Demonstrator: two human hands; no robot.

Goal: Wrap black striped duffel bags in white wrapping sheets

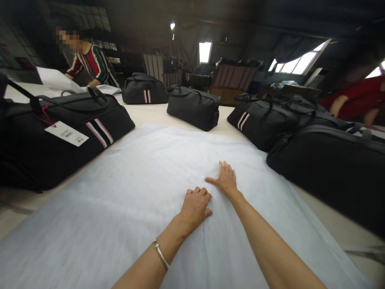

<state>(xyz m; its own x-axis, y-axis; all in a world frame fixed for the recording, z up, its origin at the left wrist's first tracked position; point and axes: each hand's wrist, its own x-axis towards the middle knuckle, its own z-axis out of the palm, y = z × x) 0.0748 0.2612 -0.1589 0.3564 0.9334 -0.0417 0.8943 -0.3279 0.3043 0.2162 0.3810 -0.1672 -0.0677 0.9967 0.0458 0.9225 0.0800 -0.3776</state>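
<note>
Item: right fingers (224,165). Spread wide and laid flat, tips pointing up the table, holding nothing. The right hand (226,180) lay palm down on the white sheet (126,192).

Item: left fingers (200,192). Curled under into a loose fist, knuckles uppermost. Whether a fold was caught beneath them could not be told. The left hand (195,206) rested just beside the right, nearly touching it, with a thin bracelet (161,254) on the wrist.

Item: white sheet. It lay spread over the near half of the table (180,114), running from the front edge up towards the bags, with both hands near its middle. Faint creases fanned out from the hands. Judged thin, soft and very light, with no stiffness of its own. It would likely slide and ruck under a push and could tear if pulled sharply. An edge or corner seemed the best place to grip it, or flat palms for smoothing.

Item: surroundings. A black bag with a paper tag (45,148) stood to the left, overlapping the sheet's edge. A plain black bag (194,106) stood beyond the sheet, and a small striped bag (144,90) farther back. Two large black bags (331,164) were stacked close on the right.

Item: others. A co-worker in a striped top (92,64) was at the far left corner. A red sleeve (357,98) showed at the far right.
</note>
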